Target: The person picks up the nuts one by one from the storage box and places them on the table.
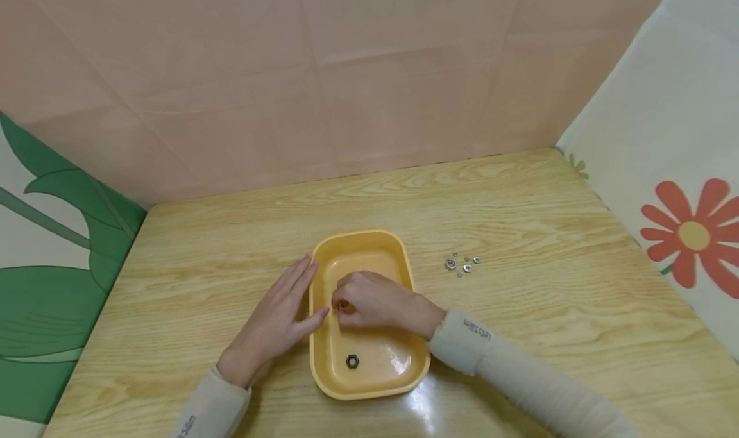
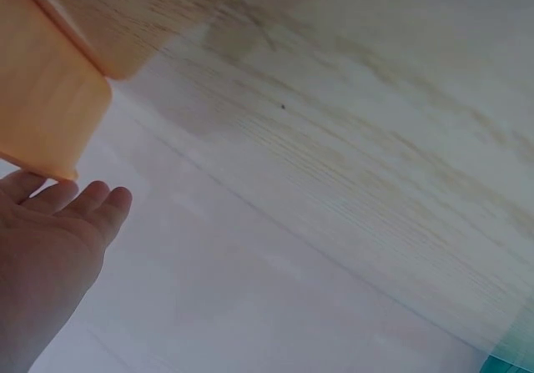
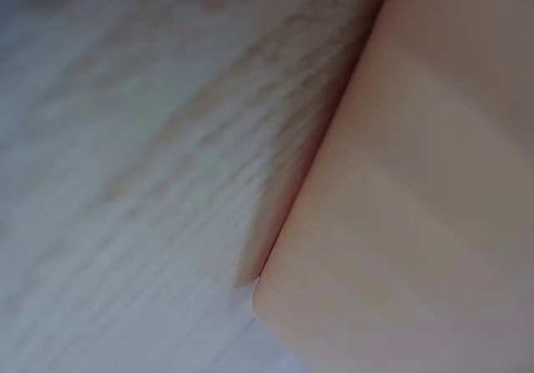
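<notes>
A yellow plastic tray [image 1: 369, 387] stands on the table in the head view. My right hand [image 1: 372, 300] is inside it, palm down, fingers curled and thumb close to them; whether something small sits between the fingertips is hidden. A dark hex nut [image 1: 353, 362] lies on the tray floor nearer to me. My left hand [image 1: 274, 316] rests at the tray's left rim with fingers straight and thumb spread over the edge. The left wrist view shows the left hand's fingertips [image 2: 121, 199] at the rim of the tray [image 2: 54, 98].
Several small silver metal pieces [image 1: 451, 264], nut-like and of different sizes, lie on the wooden table [image 1: 519, 220] right of the tray. A pinkish wall covering [image 1: 323, 72] rises behind. Patterned panels with leaves [image 1: 40, 310] and a red flower [image 1: 693, 236] flank the table.
</notes>
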Available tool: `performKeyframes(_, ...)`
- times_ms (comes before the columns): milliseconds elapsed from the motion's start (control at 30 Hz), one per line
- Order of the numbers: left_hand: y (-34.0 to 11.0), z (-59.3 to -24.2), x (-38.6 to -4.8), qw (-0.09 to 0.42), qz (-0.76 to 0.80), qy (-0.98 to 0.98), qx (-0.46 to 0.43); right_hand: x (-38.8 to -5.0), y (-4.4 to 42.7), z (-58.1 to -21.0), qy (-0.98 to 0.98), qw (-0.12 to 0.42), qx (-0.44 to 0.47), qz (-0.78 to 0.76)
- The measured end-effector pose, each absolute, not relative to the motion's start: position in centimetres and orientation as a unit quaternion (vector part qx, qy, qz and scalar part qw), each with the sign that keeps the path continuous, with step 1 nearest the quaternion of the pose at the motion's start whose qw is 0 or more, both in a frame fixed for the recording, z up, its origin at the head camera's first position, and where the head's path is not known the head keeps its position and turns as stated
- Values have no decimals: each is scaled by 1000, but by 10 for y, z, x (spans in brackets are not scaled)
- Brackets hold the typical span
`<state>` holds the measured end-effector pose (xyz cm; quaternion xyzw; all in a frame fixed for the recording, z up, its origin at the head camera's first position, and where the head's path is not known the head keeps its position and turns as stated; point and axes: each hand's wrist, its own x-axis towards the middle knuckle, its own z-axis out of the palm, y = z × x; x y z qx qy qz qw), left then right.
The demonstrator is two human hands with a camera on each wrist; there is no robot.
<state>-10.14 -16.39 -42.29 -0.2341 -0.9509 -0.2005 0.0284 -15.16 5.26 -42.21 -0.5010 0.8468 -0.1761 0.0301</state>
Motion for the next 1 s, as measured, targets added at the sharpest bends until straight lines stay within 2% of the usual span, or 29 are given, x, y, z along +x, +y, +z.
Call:
performKeyframes(500,-164,-423,-102,33,-198,-951,-237,-154,65,-413,852,47,-471,-225)
performKeyframes(1000,-165,-424,-102,32,-201,-950,-238,-158,92,-397,864,41,-431,-258)
